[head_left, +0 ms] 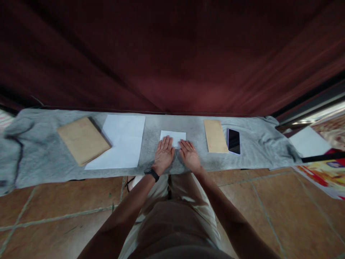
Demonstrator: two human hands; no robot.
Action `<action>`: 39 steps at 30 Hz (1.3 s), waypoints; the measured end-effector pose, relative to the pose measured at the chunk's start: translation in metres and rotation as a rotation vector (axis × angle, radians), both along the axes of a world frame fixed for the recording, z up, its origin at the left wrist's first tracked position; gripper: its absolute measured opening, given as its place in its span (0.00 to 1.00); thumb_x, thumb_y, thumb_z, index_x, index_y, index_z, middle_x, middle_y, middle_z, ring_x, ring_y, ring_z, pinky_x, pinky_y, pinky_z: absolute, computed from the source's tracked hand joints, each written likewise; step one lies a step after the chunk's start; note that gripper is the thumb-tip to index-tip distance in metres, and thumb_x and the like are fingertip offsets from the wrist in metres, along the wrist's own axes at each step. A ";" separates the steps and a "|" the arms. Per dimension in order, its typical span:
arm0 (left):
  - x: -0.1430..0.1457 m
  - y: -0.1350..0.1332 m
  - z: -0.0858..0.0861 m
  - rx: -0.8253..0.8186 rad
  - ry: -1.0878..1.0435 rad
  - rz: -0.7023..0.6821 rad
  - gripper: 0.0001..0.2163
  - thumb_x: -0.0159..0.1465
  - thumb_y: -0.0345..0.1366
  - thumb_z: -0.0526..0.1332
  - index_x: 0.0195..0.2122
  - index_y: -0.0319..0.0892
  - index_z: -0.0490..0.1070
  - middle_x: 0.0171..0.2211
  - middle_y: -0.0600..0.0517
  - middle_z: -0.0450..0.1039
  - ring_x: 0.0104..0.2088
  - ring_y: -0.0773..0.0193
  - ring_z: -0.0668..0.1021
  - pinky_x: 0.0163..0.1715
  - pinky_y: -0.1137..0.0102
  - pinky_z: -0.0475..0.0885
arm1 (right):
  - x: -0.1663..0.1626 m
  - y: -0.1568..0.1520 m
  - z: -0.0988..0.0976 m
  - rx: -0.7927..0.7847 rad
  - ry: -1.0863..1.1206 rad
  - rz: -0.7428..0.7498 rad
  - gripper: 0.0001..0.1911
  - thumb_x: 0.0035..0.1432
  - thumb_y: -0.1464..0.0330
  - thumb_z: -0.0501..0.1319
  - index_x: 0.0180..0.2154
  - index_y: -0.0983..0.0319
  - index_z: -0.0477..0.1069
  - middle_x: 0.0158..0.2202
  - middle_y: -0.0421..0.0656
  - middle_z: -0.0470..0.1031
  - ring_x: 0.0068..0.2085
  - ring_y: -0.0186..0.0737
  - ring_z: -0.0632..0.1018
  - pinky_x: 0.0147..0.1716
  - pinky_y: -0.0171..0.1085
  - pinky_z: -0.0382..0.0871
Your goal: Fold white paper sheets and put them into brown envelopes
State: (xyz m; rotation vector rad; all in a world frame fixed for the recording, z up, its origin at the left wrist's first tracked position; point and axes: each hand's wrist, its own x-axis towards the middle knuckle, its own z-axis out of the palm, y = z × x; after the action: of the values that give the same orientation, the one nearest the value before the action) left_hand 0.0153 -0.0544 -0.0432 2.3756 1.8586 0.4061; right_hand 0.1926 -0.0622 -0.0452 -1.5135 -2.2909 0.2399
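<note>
My left hand (164, 151) and right hand (190, 154) lie flat, fingers out straight, over the small white paper (174, 134) mid-worktop (192, 126); its near corners are hidden. Brown packet (83, 139) covers part of a white sheet (128, 140); dark edge underneath unclear.

Dark red, cloth-like backing (172, 54), creased diagonally, rises behind a long, narrow counter (191, 124) draped in grey cloth (37, 151), which is rumpled at both ends. Below, a floor (285, 205) of orange-brown tiles with pale grout lines (64, 216). Right, a dark bar (309, 95) slants upward beside a brighter area. Lighting is dim, the backing palest low at centre.
</note>
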 end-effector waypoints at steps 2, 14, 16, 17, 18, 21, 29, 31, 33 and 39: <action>-0.003 -0.001 0.001 0.002 0.004 -0.007 0.27 0.75 0.38 0.45 0.73 0.35 0.53 0.74 0.43 0.52 0.75 0.55 0.53 0.73 0.55 0.50 | -0.007 -0.005 0.000 0.001 -0.013 0.037 0.26 0.76 0.63 0.48 0.69 0.64 0.63 0.71 0.49 0.63 0.71 0.45 0.64 0.73 0.50 0.51; -0.018 -0.010 -0.010 0.045 -0.043 0.034 0.28 0.75 0.39 0.46 0.74 0.32 0.51 0.74 0.40 0.50 0.75 0.53 0.52 0.72 0.52 0.53 | 0.007 -0.026 -0.004 0.001 -0.103 0.017 0.30 0.76 0.59 0.49 0.72 0.67 0.56 0.73 0.51 0.57 0.72 0.49 0.62 0.73 0.52 0.49; -0.023 -0.013 -0.010 0.049 -0.049 0.046 0.29 0.74 0.39 0.46 0.73 0.32 0.51 0.74 0.39 0.50 0.75 0.52 0.52 0.72 0.52 0.52 | 0.011 -0.028 -0.005 0.012 -0.106 0.004 0.30 0.76 0.59 0.49 0.72 0.67 0.55 0.73 0.51 0.57 0.72 0.49 0.62 0.73 0.53 0.50; -0.026 -0.015 -0.010 0.049 -0.050 0.052 0.29 0.74 0.40 0.46 0.73 0.31 0.51 0.74 0.38 0.50 0.75 0.52 0.52 0.73 0.52 0.52 | 0.012 -0.029 -0.006 0.018 -0.107 -0.002 0.30 0.76 0.59 0.49 0.72 0.66 0.55 0.73 0.51 0.57 0.72 0.49 0.62 0.72 0.53 0.50; -0.028 -0.016 -0.009 0.046 -0.050 0.057 0.29 0.74 0.40 0.47 0.73 0.30 0.52 0.74 0.38 0.50 0.75 0.51 0.53 0.73 0.52 0.52 | 0.013 -0.029 -0.006 0.022 -0.107 -0.006 0.30 0.76 0.59 0.49 0.72 0.66 0.55 0.73 0.52 0.57 0.72 0.49 0.62 0.72 0.53 0.50; -0.033 -0.020 -0.007 0.036 -0.046 0.073 0.30 0.74 0.41 0.46 0.73 0.29 0.52 0.74 0.37 0.50 0.75 0.50 0.53 0.72 0.51 0.52 | 0.016 -0.031 -0.008 0.029 -0.106 -0.019 0.30 0.76 0.59 0.49 0.72 0.66 0.56 0.72 0.52 0.59 0.72 0.49 0.61 0.72 0.54 0.51; -0.036 -0.023 -0.005 0.034 -0.032 0.086 0.30 0.75 0.42 0.45 0.73 0.28 0.52 0.73 0.36 0.52 0.74 0.49 0.54 0.72 0.50 0.52 | 0.016 -0.027 -0.003 -0.006 -0.069 -0.059 0.29 0.76 0.59 0.46 0.71 0.66 0.58 0.72 0.51 0.60 0.72 0.50 0.61 0.72 0.55 0.50; -0.036 -0.023 -0.004 0.021 -0.027 0.089 0.30 0.75 0.43 0.45 0.73 0.27 0.52 0.73 0.35 0.52 0.74 0.48 0.54 0.72 0.50 0.53 | 0.009 -0.020 0.001 -0.017 -0.060 -0.062 0.29 0.77 0.59 0.46 0.71 0.64 0.58 0.72 0.50 0.60 0.72 0.49 0.61 0.73 0.54 0.50; -0.035 -0.023 -0.002 0.022 -0.022 0.093 0.30 0.75 0.43 0.45 0.73 0.28 0.52 0.73 0.35 0.52 0.74 0.48 0.54 0.72 0.48 0.52 | -0.001 -0.011 0.005 -0.020 -0.058 -0.048 0.28 0.77 0.60 0.45 0.71 0.62 0.59 0.72 0.48 0.59 0.72 0.47 0.61 0.73 0.53 0.49; -0.025 -0.026 0.008 0.037 -0.009 -0.020 0.28 0.75 0.40 0.45 0.73 0.32 0.54 0.73 0.39 0.55 0.75 0.52 0.54 0.73 0.51 0.52 | -0.028 0.009 0.009 -0.040 -0.065 0.006 0.26 0.77 0.62 0.45 0.69 0.61 0.63 0.72 0.48 0.60 0.72 0.47 0.63 0.72 0.54 0.51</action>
State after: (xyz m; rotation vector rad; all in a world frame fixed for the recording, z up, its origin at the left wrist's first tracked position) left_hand -0.0093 -0.0808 -0.0355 2.4091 1.8382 0.4523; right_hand 0.1648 -0.0530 -0.0361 -1.5562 -2.3552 0.2431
